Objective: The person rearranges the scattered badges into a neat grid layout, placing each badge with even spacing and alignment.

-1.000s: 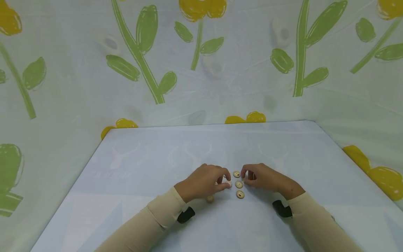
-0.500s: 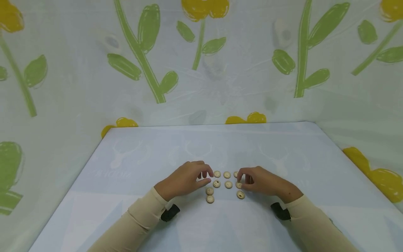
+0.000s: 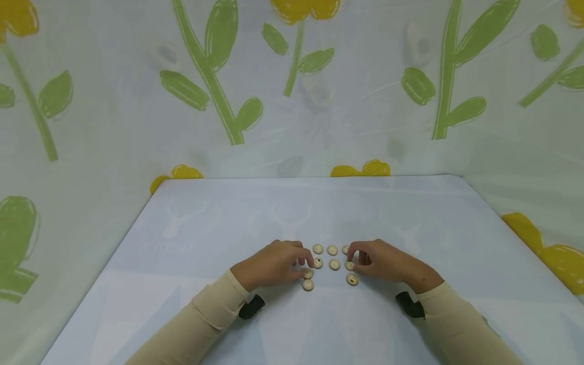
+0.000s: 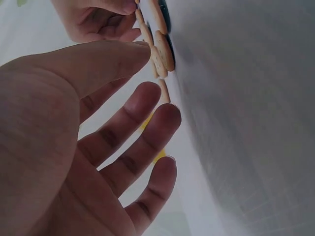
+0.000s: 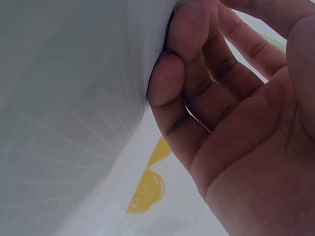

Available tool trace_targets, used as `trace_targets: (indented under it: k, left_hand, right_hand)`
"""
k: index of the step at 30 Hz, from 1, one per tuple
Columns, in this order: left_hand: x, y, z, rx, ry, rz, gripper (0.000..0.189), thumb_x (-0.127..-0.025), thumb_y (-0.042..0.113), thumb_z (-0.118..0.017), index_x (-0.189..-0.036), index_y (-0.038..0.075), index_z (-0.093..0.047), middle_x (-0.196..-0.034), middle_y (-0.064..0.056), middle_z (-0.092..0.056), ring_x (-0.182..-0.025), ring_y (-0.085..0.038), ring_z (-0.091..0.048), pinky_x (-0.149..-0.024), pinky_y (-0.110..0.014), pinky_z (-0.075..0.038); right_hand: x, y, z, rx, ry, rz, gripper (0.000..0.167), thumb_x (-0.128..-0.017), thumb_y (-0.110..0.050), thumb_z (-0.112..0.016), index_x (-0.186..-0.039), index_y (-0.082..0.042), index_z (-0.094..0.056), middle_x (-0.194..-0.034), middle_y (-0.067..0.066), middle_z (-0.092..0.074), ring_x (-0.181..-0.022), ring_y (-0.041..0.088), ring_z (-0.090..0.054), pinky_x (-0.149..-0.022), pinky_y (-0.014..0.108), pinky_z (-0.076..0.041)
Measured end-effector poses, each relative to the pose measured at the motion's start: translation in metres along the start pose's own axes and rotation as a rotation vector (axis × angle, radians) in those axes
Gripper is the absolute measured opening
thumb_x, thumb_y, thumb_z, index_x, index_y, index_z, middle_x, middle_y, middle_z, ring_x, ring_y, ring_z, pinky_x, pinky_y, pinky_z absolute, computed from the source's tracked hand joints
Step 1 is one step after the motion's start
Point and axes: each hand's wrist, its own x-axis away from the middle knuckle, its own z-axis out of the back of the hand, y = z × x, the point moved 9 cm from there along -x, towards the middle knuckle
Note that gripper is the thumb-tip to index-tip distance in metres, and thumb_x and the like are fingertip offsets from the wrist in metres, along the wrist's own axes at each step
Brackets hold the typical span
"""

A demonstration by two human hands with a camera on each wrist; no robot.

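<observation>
Several small round cream discs with tiny holes, like buttons, lie flat on the table. My left hand is over the left side of the group, with its thumb tip right at the upper disc of a close pair. In the left wrist view its thumb overlaps the edge of a disc, and the other fingers are spread and slightly bent. On the opposite side, my right hand has bent fingers, with thumb and index tips around the middle disc of the right column. The right wrist view shows its fingertips close to the tabletop.
The table has a pale cover with faint antler prints. Other discs form rows between the hands, including a top middle disc and a front right disc. A white curtain with yellow flowers hangs behind.
My left hand moved left, away from the middle disc of the second row, leaving it on the table, then came to the close pair. My right hand edged left, over the right column.
</observation>
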Motion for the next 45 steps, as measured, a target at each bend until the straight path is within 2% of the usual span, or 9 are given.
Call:
trace_targets:
  k: [8, 19, 25, 32, 45]
  left_hand:
    - [-0.0029, 0.001, -0.0005, -0.067, -0.026, -0.016, 0.016, -0.091, 0.019, -0.073, -0.105, 0.026, -0.073, -0.093, 0.008, -0.067, -0.084, -0.006, -0.06, -0.08, -0.028, -0.046]
    - [-0.0014, 0.0033, -0.0017, -0.061, -0.01, -0.048, 0.014, -0.089, 0.018, -0.075, -0.101, 0.025, -0.074, -0.091, 0.006, -0.067, -0.081, -0.007, -0.058, -0.076, -0.026, -0.045]
    - [-0.0014, 0.0012, -0.0053, -0.075, -0.013, -0.032, 0.013, -0.09, 0.021, -0.075, -0.101, 0.026, -0.074, -0.09, 0.008, -0.066, -0.08, -0.005, -0.055, -0.075, -0.026, -0.042]
    - [-0.0018, -0.0011, -0.0072, -0.068, -0.012, -0.022, 0.014, -0.091, 0.022, -0.074, -0.104, 0.027, -0.074, -0.091, 0.009, -0.065, -0.079, -0.004, -0.055, -0.078, -0.025, -0.045]
    - [0.0, -0.0042, -0.0075, -0.02, -0.037, 0.003, 0.013, -0.091, 0.023, -0.074, -0.104, 0.025, -0.074, -0.089, 0.008, -0.064, -0.079, -0.004, -0.054, -0.077, -0.024, -0.044]
  right_hand:
    - [-0.0012, 0.0022, 0.003, 0.01, 0.012, -0.018, 0.018, -0.089, -0.013, -0.073, -0.103, -0.022, -0.065, -0.074, -0.006, -0.057, -0.068, 0.01, -0.052, -0.06, 0.024, -0.046]
    - [0.0, 0.0015, 0.0019, -0.001, 0.006, -0.029, 0.018, -0.089, -0.013, -0.074, -0.103, -0.022, -0.065, -0.072, -0.006, -0.057, -0.067, 0.01, -0.052, -0.059, 0.023, -0.045]
    - [-0.0006, 0.0002, 0.0006, -0.005, 0.001, -0.026, 0.018, -0.09, -0.013, -0.073, -0.103, -0.022, -0.065, -0.072, -0.006, -0.057, -0.067, 0.01, -0.052, -0.06, 0.023, -0.045]
    - [0.0001, -0.0005, 0.0013, -0.001, 0.008, -0.014, 0.018, -0.089, -0.014, -0.074, -0.103, -0.021, -0.065, -0.073, -0.006, -0.056, -0.067, 0.01, -0.051, -0.059, 0.024, -0.045]
    - [-0.0006, 0.0009, -0.0014, -0.031, 0.0, -0.02, 0.015, -0.091, -0.015, -0.073, -0.103, -0.021, -0.065, -0.072, -0.005, -0.056, -0.067, 0.01, -0.051, -0.058, 0.024, -0.044]
